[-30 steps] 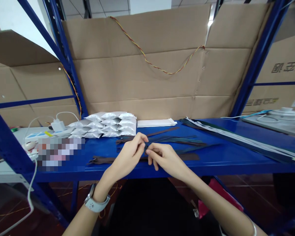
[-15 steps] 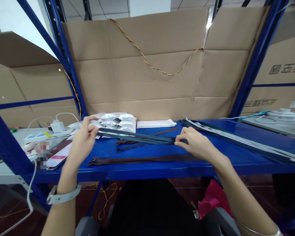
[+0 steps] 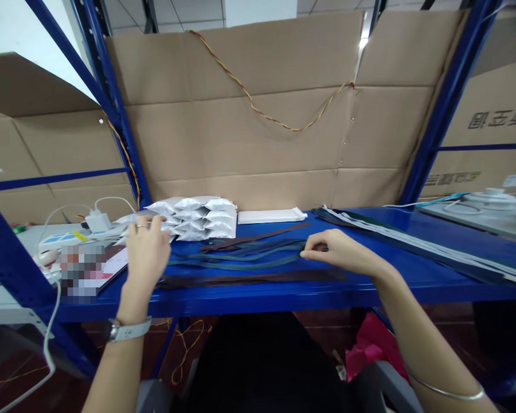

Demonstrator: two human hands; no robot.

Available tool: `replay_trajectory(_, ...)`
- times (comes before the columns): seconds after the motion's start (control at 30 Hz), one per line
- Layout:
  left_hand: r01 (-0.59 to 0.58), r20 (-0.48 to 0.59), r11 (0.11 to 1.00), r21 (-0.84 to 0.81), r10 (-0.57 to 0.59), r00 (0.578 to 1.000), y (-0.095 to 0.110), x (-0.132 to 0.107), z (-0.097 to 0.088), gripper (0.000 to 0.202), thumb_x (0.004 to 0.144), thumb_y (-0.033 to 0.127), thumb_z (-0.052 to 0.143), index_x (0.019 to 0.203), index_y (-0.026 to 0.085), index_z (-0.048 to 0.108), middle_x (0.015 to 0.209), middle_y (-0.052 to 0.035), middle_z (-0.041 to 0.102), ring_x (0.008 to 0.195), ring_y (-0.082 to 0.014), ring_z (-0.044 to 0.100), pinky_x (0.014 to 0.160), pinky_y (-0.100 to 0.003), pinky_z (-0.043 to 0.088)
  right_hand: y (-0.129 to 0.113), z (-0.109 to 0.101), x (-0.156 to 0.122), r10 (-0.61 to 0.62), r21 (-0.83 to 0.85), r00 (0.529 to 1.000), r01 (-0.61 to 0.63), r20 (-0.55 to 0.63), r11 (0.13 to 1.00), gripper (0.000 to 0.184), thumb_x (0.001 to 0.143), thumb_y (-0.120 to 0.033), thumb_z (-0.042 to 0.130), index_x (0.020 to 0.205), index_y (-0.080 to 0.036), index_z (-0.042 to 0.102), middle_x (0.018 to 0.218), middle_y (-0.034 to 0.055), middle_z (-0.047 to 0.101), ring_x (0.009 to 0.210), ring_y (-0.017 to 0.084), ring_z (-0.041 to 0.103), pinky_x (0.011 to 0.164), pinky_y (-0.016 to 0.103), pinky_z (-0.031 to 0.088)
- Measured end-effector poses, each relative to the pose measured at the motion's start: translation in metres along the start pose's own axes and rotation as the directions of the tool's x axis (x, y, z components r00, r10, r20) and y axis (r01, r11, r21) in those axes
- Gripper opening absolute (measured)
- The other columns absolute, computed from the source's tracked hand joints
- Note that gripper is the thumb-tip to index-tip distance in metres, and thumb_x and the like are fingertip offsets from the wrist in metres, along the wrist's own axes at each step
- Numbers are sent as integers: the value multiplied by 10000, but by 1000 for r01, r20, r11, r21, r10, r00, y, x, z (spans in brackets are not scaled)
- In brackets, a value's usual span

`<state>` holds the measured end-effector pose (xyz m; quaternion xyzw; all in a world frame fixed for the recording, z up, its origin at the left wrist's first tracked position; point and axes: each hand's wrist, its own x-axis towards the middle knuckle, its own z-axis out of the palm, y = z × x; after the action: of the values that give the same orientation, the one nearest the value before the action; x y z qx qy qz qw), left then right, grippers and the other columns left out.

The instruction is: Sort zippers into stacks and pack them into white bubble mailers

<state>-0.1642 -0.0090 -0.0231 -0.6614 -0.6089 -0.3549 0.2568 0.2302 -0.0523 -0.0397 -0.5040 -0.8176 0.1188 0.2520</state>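
My left hand hangs over the front of the blue shelf with its fingers apart, holding nothing, right beside the silver foil packets. Several dark teal zippers lie in loose curves on the shelf. My right hand pinches their right ends between thumb and fingers. A long dark brown zipper lies straight along the front, just below them. A thinner brown strip runs behind the teal ones.
A white box lies behind the zippers. A long bundle of dark and white zippers stretches along the right. At the left are a white charger and a partly blurred phone. Cardboard and blue rack uprights stand behind.
My left hand has let go of the teal zippers and moved back toward the foil packets. The zippers have dropped into loose curves on the shelf, and my right hand stays at their ends.
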Motion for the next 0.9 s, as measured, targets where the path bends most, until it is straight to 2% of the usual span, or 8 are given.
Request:
replay_trajectory(0.1,-167,126,889,-426,241,962,56,-14,-2,153,905,283,460,899,169,562,951,-68,596,916,-213,543,789,-318,417,-23,8,3,-82,211,997,82,-7,974,416,878,-484,472,668,-175,655,709,40,663,703,169,593,674,275,420)
replay_trajectory(0.17,-140,282,743,-655,412,866,93,-27,-9,233,935,336,421,823,182,557,813,-14,594,764,-158,546,683,-265,418,-39,14,4,-142,334,989,146,-36,931,438,910,-459,433,654,-172,644,709,35,650,703,151,583,709,269,418)
replay_trajectory(0.23,-112,323,677,-728,482,815,120,-40,-16,248,932,342,441,789,179,561,764,5,584,714,-138,533,658,-253,403,-52,21,5,-191,412,979,203,-70,888,430,920,-434,435,653,-168,640,699,26,627,687,137,560,709,263,408)
replay_trajectory(0.3,-110,328,657,-746,506,798,135,-48,-20,200,918,302,482,791,176,571,763,11,584,713,-131,530,665,-251,392,-60,28,5,-222,461,969,245,-104,853,417,922,-416,446,654,-162,640,688,16,597,670,125,530,687,258,393)
replay_trajectory(0.47,-223,262,659,-719,553,791,134,-49,-16,127,899,168,508,781,169,557,753,14,567,708,-123,512,670,-242,385,-61,40,9,-210,502,966,258,-152,826,413,912,-391,479,603,-150,609,628,0,537,606,106,470,613,249,353)
replay_trajectory(0.6,-536,176,640,-550,716,675,124,-43,-19,201,939,176,424,786,167,554,773,-12,559,748,-153,474,677,-265,376,-63,38,7,-188,467,973,228,-131,855,407,896,-371,509,564,-148,585,577,-10,513,550,94,435,554,241,327)
replay_trajectory(0.67,-616,177,629,-475,754,633,120,-40,-23,216,947,191,408,789,172,554,767,-13,566,754,-161,460,667,-268,366,-68,35,4,-199,445,973,229,-114,866,385,893,-353,515,578,-148,597,599,-6,539,568,96,459,570,237,344)
replay_trajectory(0.9,-604,225,663,-442,734,641,114,-36,-28,240,958,251,402,764,180,525,758,-4,576,749,-163,465,647,-265,352,-75,32,1,-210,387,971,238,-114,891,361,897,-318,508,596,-151,616,640,5,579,612,106,500,616,242,372)
